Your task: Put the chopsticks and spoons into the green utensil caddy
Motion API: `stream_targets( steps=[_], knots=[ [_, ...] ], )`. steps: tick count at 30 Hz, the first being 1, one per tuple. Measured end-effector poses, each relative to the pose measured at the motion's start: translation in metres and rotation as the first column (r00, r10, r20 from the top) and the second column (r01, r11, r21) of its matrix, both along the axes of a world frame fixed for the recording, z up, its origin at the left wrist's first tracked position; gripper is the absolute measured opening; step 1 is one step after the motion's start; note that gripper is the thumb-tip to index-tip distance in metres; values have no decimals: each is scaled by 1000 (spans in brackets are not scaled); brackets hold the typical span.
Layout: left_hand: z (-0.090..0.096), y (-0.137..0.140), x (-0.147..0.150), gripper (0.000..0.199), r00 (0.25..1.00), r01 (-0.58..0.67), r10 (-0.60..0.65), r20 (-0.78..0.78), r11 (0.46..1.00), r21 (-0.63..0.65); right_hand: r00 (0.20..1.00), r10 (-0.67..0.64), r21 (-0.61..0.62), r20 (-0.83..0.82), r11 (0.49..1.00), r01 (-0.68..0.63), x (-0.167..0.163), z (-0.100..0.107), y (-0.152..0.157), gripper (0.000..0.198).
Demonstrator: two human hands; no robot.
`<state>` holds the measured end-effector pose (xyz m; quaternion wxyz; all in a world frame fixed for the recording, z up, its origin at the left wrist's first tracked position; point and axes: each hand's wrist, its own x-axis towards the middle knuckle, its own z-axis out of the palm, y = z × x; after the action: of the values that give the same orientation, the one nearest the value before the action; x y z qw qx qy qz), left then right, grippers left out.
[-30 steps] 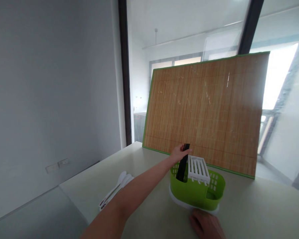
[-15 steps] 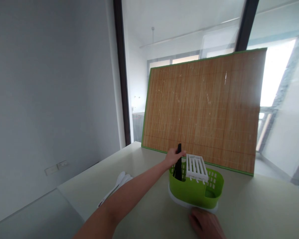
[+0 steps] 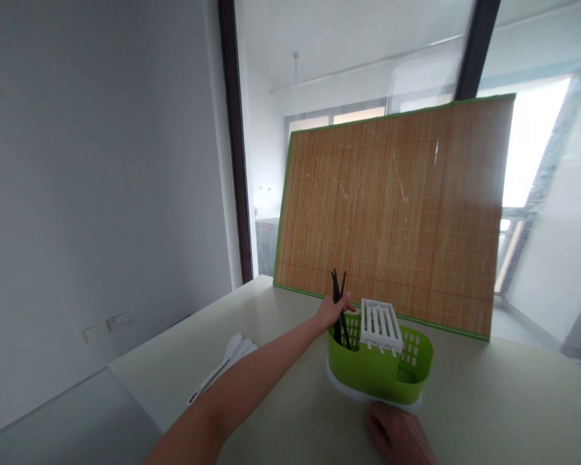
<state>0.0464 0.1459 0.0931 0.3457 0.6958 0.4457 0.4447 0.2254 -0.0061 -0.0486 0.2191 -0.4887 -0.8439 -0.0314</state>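
Note:
Several black chopsticks (image 3: 337, 294) stand in the left compartment of a green utensil caddy (image 3: 368, 374), their upper ends fanned apart. My left hand (image 3: 330, 312) is closed around them just above the rim. A white slatted piece (image 3: 380, 323) with small hooks along its front spans the caddy's middle. Beneath the caddy is a white base (image 3: 341, 386). My right hand (image 3: 401, 436) rests on the table as a loose fist, close against the front of that base; whether it touches is hard to tell.
White spoon-like utensils (image 3: 235, 349) lie on the white table (image 3: 290, 413), partly behind my left forearm. A bamboo mat (image 3: 392, 213) with green edging leans upright against the glass behind the caddy. A grey wall (image 3: 101, 161) is at the left.
The chopsticks, held together in a tight bundle before, now spread apart at the top and lean leftward. My left hand has shifted slightly left and down. My right hand stays put.

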Motion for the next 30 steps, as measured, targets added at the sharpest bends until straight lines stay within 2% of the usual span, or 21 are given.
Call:
stream_targets(
  steps=[3,5,7,10,12,13,14,15,16,17,18,22,25,30],
  knots=[
    [24,-2,0,55,982,17,-14,189,1000,-14,1000,-11,3,-11,1000,11,0,1,0,23],
    [50,-5,-4,53,932,50,-46,360,999,-1,1000,-10,6,-17,1000,10,0,1,-1,24],
    [80,-9,-16,52,883,64,-88,461,996,67,1000,-10,-8,-12,1000,10,1,2,-1,25],
    [120,-15,-48,50,895,-1,-77,440,985,174,1000,-13,-41,1,999,13,2,3,-2,27],
    [132,-16,-78,48,950,-106,41,310,975,195,1000,-6,-54,3,999,6,3,3,-2,28],
    [132,-16,-96,48,969,-178,137,204,964,196,1000,1,-56,3,998,-1,4,3,-2,29],
    [128,-16,-114,48,966,-260,254,57,947,190,1000,8,-55,-1,998,-8,4,2,-2,30],
    [120,-17,-133,49,925,-341,364,-107,922,182,1000,14,-51,-7,999,-15,4,1,-1,30],
    [109,-18,-152,50,848,-421,455,-273,890,175,1000,22,-46,-16,999,-23,5,1,-1,29],
    [96,-20,-170,53,740,-491,502,-447,858,152,999,28,-39,-28,999,-29,5,0,0,29],
    [81,-23,-188,53,680,-530,512,-524,838,131,999,32,-30,-40,999,-34,6,-1,1,28],
    [19,-47,-248,48,560,-622,497,-662,781,61,998,28,-8,-55,1000,-29,6,-2,2,28],
    [-21,-64,-279,45,499,-671,472,-727,741,20,999,26,-25,-32,999,-27,6,-2,3,29],
    [-64,-72,-304,46,430,-729,429,-795,684,-25,1000,9,-37,-11,999,-10,6,-6,4,30]
  ],
)
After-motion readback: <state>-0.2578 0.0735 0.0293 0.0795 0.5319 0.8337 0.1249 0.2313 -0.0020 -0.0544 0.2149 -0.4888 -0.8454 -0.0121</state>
